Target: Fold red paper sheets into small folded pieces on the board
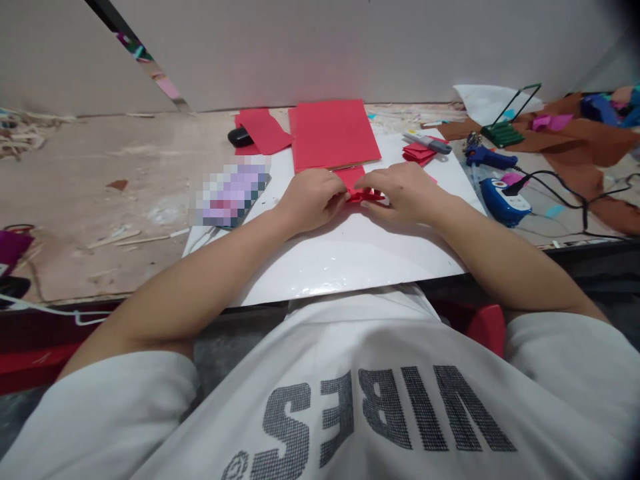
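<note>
Apparently for steadiness, the tightly curled left hand and looser right hand are pinching opposite ends of a red piece over the board

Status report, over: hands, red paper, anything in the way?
Left hand, right hand: both at small red paper piece. Larger red sheets beyond; no visible obstruction.

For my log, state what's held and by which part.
A red paper piece: left grip at its left end, right grip at its right; exact contact is partly hidden.
</note>
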Action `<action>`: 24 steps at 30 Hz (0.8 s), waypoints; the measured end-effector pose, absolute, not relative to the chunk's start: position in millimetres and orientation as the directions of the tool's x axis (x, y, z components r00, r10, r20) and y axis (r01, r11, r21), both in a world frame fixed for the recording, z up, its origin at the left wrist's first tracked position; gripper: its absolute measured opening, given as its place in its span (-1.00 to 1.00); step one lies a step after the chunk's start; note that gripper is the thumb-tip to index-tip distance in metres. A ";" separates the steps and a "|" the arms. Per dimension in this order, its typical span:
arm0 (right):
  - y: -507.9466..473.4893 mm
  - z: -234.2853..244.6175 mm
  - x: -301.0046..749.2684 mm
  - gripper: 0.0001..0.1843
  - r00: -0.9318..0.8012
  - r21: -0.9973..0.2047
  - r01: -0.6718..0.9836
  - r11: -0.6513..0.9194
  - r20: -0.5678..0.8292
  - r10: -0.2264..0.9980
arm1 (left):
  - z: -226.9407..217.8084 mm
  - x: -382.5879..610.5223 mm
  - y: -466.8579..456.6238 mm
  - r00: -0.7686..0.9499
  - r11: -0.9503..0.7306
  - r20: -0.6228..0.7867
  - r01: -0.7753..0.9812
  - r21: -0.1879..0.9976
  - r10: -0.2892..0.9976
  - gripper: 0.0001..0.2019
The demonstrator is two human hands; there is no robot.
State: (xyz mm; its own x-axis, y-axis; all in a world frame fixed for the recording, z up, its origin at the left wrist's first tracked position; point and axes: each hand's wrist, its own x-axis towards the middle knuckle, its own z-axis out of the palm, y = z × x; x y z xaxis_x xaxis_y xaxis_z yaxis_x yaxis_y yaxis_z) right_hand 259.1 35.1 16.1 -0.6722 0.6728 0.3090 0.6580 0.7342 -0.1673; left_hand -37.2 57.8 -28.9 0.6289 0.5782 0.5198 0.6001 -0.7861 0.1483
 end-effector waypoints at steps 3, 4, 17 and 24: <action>39.2 14.2 256.6 -0.63 -0.632 -0.214 0.660 0.720 0.360 0.686 | -20.8 -39.7 48.7 0.548 -0.743 0.535 0.616 0.261 0.643 -0.64; 40.0 13.9 256.0 -0.65 -0.615 -0.248 0.653 0.716 0.378 0.692 | -18.7 -40.1 45.4 0.533 -0.739 0.540 0.606 0.293 0.651 -0.64; 21.6 13.0 248.9 -0.65 -0.456 -0.444 0.564 0.696 0.535 0.711 | 2.3 -28.7 11.8 0.394 -0.903 0.847 0.377 0.205 0.357 -0.76; 19.3 8.2 246.7 -0.65 -0.408 -0.464 0.584 0.666 0.542 0.735 | -5.1 -24.0 8.7 0.318 -0.853 0.822 0.398 0.336 0.473 -0.79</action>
